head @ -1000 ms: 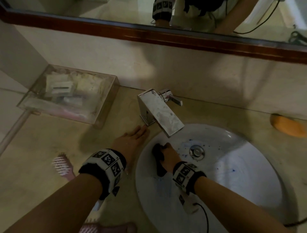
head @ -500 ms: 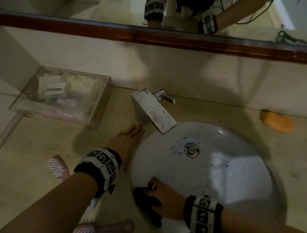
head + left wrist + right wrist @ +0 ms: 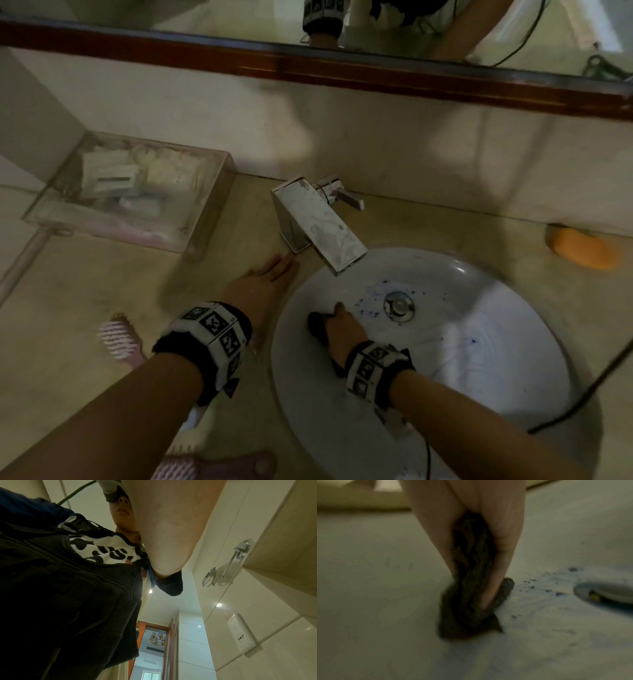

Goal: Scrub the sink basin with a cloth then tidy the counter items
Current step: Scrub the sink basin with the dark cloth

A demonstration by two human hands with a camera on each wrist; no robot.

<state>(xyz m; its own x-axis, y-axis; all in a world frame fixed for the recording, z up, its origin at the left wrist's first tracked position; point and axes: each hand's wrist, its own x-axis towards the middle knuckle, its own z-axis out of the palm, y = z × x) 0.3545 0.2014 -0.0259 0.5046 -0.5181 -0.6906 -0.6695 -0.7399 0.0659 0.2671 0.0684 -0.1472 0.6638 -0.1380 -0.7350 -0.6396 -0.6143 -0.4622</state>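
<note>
A white oval sink basin (image 3: 496, 359) is set in the beige counter. Blue specks lie around its metal drain (image 3: 399, 306), which also shows at the right in the right wrist view (image 3: 607, 593). My right hand (image 3: 342, 325) grips a dark cloth (image 3: 317, 323) and presses it on the basin's left slope, just left of the drain. The dark cloth (image 3: 471, 601) is bunched between thumb and fingers (image 3: 501, 555). My left hand (image 3: 263, 284) lies flat on the counter beside the basin rim, fingertips near the tap base. The left wrist view shows only my arm and torso.
A square chrome tap (image 3: 318, 222) overhangs the basin's back edge. A clear box (image 3: 205, 222) of toiletries stands at the back left. An orange soap (image 3: 582, 248) lies at the right. A pink brush (image 3: 118, 339) lies on the counter at the left, another (image 3: 178, 469) at the front edge.
My right hand swept the cloth from the near rim of the basin back up its left slope towards the drain. The left hand stayed flat on the counter.
</note>
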